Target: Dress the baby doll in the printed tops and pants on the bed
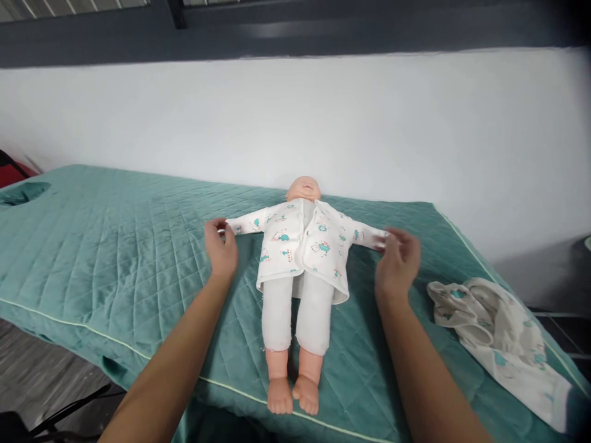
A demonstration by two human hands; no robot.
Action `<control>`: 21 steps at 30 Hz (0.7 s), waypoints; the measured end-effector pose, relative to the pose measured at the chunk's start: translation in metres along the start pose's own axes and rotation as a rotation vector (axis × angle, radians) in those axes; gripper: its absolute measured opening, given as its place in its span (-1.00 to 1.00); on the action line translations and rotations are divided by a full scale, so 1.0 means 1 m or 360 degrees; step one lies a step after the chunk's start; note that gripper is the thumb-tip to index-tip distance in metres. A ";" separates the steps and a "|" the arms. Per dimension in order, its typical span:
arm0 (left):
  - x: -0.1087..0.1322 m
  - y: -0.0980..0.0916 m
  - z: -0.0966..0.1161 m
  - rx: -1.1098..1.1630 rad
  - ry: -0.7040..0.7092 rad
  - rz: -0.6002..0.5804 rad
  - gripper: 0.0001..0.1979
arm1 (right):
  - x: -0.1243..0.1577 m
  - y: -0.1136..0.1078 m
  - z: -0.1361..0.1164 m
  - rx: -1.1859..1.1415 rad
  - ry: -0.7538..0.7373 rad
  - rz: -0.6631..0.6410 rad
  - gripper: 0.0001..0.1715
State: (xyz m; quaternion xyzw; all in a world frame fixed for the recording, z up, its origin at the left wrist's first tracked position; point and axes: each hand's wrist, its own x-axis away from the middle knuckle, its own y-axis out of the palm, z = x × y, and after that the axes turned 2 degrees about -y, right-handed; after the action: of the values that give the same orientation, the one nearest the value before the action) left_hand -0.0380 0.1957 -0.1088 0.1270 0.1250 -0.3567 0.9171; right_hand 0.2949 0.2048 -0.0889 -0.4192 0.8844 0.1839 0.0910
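A baby doll (pixel 298 289) lies on its back on a teal quilted table (pixel 115 246), head toward the wall and feet at the near edge. It wears a white printed jacket (pixel 305 243) that hangs open at the front. The sleeves stretch out to both sides. My left hand (pixel 220 246) is at the end of the doll's left-side sleeve, fingers curled around the cuff. My right hand (pixel 397 261) is at the end of the other sleeve, fingers pinched on that cuff.
A crumpled piece of matching printed clothing (pixel 496 335) lies on the table at the right, near the edge. A white wall runs behind the table. A face hole (pixel 23 192) is in the table's far left end. Dark floor shows below left.
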 end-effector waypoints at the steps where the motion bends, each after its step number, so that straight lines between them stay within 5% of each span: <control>1: 0.006 0.001 0.002 -0.0012 -0.0091 -0.0130 -0.88 | 0.009 0.004 -0.001 0.0110 0.0139 -0.0167 -0.88; 4: 0.025 0.007 0.011 0.0006 -0.0449 -0.0536 -0.90 | 0.025 0.012 -0.001 0.0165 0.0677 -0.0409 -0.87; 8: 0.049 0.013 0.026 0.0234 -0.0897 -0.0783 -0.73 | 0.025 0.011 -0.002 -0.0119 0.1061 -0.0542 -0.91; 11: 0.059 0.014 0.036 0.0572 -0.1295 -0.0928 -0.66 | 0.020 0.007 0.001 -0.0136 0.1048 -0.0529 -0.98; 15: 0.053 0.015 0.039 0.0819 -0.1561 -0.0999 -0.65 | 0.021 0.004 0.004 -0.0098 0.0963 -0.0419 -0.84; 21: 0.039 0.035 0.024 0.1066 -0.1685 -0.1069 -0.55 | 0.024 0.013 -0.007 -0.0373 0.1204 -0.0774 -0.86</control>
State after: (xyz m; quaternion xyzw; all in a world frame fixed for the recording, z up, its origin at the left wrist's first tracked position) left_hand 0.0167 0.1886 -0.0937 0.1664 -0.4215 -0.6530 0.6068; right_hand 0.2691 0.1927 -0.0869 -0.6596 0.7047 0.0902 -0.2455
